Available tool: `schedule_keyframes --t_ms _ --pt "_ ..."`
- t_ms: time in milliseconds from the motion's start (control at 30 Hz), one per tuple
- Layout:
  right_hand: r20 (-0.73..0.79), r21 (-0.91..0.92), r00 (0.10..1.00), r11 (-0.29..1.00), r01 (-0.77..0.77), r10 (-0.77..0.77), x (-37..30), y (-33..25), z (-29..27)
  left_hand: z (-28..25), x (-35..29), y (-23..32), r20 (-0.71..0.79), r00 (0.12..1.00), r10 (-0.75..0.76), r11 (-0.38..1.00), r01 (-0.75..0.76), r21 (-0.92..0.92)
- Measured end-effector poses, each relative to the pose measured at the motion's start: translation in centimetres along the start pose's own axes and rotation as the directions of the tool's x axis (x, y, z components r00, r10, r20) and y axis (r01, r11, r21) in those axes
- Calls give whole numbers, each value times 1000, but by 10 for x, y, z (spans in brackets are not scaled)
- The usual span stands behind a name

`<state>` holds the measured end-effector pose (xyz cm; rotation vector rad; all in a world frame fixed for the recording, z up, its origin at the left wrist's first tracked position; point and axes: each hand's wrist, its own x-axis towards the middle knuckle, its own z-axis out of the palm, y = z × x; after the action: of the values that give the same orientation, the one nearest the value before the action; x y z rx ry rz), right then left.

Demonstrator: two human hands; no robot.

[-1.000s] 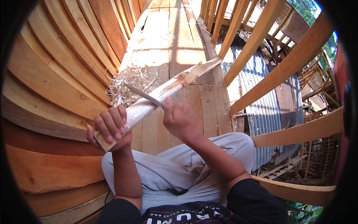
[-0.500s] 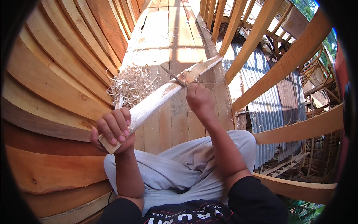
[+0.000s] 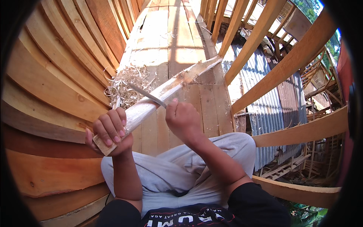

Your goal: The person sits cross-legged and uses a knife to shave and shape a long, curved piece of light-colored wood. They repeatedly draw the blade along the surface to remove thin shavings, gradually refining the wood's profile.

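Length of wood: the landmark here, a long pale piece (image 3: 165, 89) slanting from the seated person's left hand up to the foot of a railing slat (image 3: 242, 62), which its far tip seems to touch.
Left hand: at the near end of the wood (image 3: 109, 130), fingers clamped around it, the squared butt poking out below them.
Right hand: just right of the wood's middle stretch (image 3: 184, 119), fingers curled tight on the knife, whose handle they hide from me.
Knife: a narrow metal blade (image 3: 145, 93) lying across the top of the wood, its tip beyond the left side; whether the edge bites, I cannot tell.
Progress: the near and middle stretches look whitish and pared, so I judge much of that face done; a browner, rougher patch toward the far end looks less worked (its underside is hidden from me).
Shavings: a curly heap (image 3: 130, 83) left of the wood, loose on the plank floor (image 3: 206, 108) rather than in any container I can make out.
Left of the wood: upright, overlapping boards (image 3: 45, 72).
Right of the wood: beyond the railing, corrugated metal sheets (image 3: 270, 113).
Below the wood: crossed legs in grey trousers (image 3: 211, 151).
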<state>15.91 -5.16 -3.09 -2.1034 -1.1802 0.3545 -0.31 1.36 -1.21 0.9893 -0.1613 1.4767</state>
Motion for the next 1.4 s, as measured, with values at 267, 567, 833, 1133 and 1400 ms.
schedule_keyframes --t_ms 267,567,833,1133,1400 --pt "-126 11 985 993 -117 117 32 37 9 0 -1 -1 -76 997 6 1000 -8 -18" --pt "-190 29 980 998 -47 51 30 47 18 11 -4 0 -104 995 8 1000 -7 1" --pt "-177 8 980 996 -87 87 55 71 10 9 -4 -4 -127 992 3 1000 -4 -2" --pt "-297 -86 954 993 -77 48 51 70 15 8 -3 -3 -126 992 3 1000 -3 1" --pt "-254 -21 961 992 -121 112 43 51 18 9 -2 -1 -171 985 -12 1000 10 -10"
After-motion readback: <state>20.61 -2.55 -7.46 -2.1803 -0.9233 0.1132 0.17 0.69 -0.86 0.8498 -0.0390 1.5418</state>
